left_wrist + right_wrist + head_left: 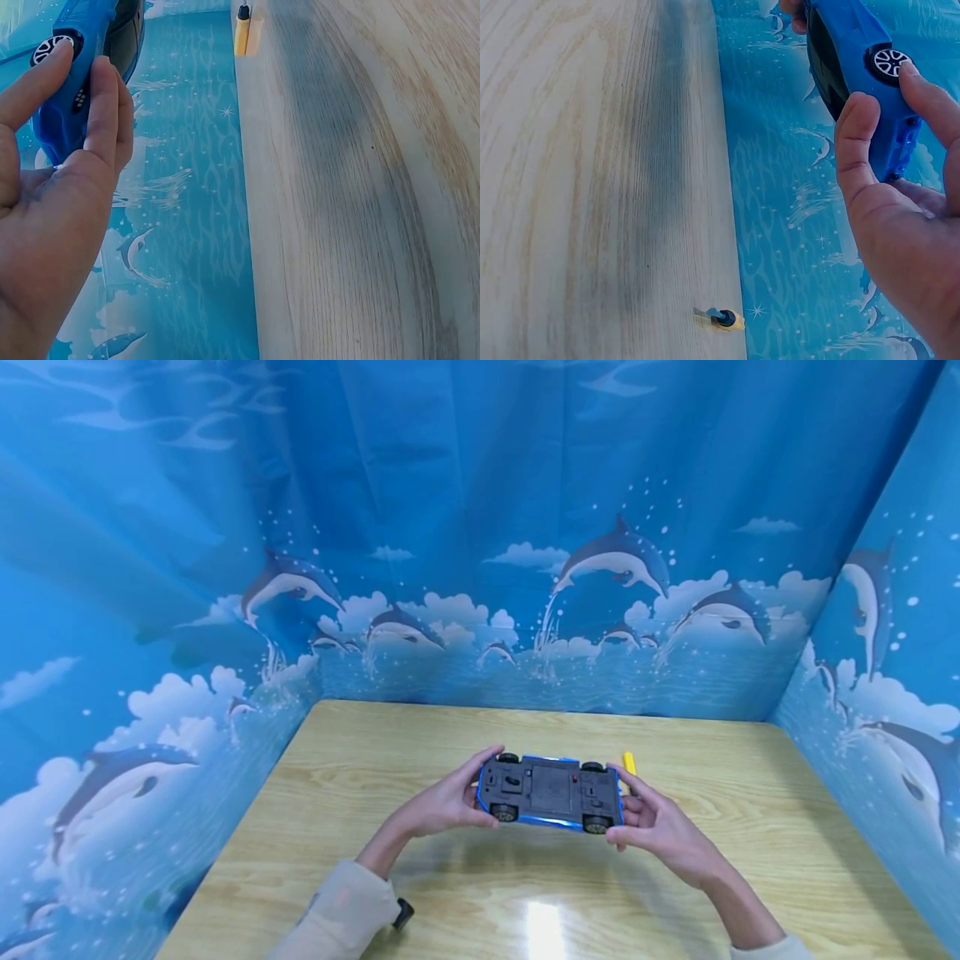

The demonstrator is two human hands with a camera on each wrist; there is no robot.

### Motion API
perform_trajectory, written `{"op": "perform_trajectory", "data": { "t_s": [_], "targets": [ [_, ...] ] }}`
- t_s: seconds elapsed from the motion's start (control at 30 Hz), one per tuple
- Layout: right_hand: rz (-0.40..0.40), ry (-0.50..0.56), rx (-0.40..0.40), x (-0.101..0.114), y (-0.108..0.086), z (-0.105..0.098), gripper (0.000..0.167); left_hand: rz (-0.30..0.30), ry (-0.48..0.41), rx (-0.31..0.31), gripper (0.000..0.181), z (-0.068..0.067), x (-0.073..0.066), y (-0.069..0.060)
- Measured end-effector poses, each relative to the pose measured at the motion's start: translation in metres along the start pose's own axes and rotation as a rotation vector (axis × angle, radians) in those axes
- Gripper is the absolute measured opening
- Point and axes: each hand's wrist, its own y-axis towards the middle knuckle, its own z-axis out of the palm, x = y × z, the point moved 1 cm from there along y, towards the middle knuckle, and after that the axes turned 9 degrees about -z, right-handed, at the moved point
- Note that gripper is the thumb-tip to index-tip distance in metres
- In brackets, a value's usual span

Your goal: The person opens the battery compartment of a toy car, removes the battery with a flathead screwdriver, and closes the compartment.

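Observation:
A blue toy car (551, 792) is held up above the table, its dark underside with a panel and black wheels turned toward the head camera. At one end my left hand (447, 797) grips it, thumb and fingers on opposite sides. My right hand (667, 833) grips the other end the same way. The left wrist view shows the car's blue body (84, 82) with the left thumb by a wheel. In the right wrist view the right thumb lies against a wheel (889, 63). Beyond the right hand lies a yellow-handled screwdriver (628, 763), partly hidden in the head view.
The wood-grain table (390, 735) meets a blue curtain (480, 510) with dolphins at the back and on both sides. A small black object (403, 913) shows beside the left sleeve (345, 902). Light glares off the table's front part.

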Motion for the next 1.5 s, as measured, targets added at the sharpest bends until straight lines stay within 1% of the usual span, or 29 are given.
{"op": "perform_trajectory", "data": {
  "t_s": [0.1, 0.23, 0.37, 0.53, 0.7, 0.8, 0.97, 1.1, 1.37, 1.5],
  "targets": [
    [0.002, 0.005, 0.020, 0.0001, -0.0003, -0.0004, 0.099, -0.002, -0.011, 0.015, 0.107, 0.0003, 0.0010, 0.0007],
    [0.008, 0.025, 0.048, 0.0005, -0.0002, -0.0007, 0.099, -0.013, -0.014, 0.013, 0.106, 0.0013, 0.0020, 0.0016],
    [0.040, 0.052, 0.059, 0.0007, 0.0002, -0.0008, 0.100, -0.038, -0.022, 0.005, 0.106, 0.0027, 0.0024, 0.0016],
    [0.081, 0.070, 0.062, 0.0010, 0.0005, -0.0003, 0.101, -0.052, -0.038, 0.006, 0.106, 0.0042, 0.0017, 0.0008],
    [0.078, 0.070, 0.071, -0.0008, 0.0022, 0.0014, 0.100, -0.083, -0.028, -0.026, 0.107, 0.0037, 0.0031, 0.0003],
    [0.081, 0.072, 0.074, -0.0020, 0.0028, 0.0026, 0.100, -0.089, -0.029, -0.035, 0.107, 0.0035, 0.0041, 0.0001],
    [0.087, 0.084, 0.075, -0.0019, 0.0018, 0.0032, 0.101, -0.081, -0.027, -0.029, 0.104, 0.0034, 0.0053, 0.0010],
    [0.071, 0.074, 0.074, -0.0012, 0.0022, 0.0021, 0.100, -0.079, -0.024, -0.039, 0.102, 0.0033, 0.0064, 0.0015],
    [0.039, 0.063, 0.092, 0.0020, 0.0035, -0.0018, 0.098, -0.039, -0.071, -0.033, 0.097, 0.0067, 0.0074, 0.0007],
    [0.063, 0.024, 0.081, 0.0050, 0.0042, -0.0025, 0.093, -0.029, -0.086, -0.035, 0.096, 0.0073, 0.0076, 0.0017]
  ]
}}
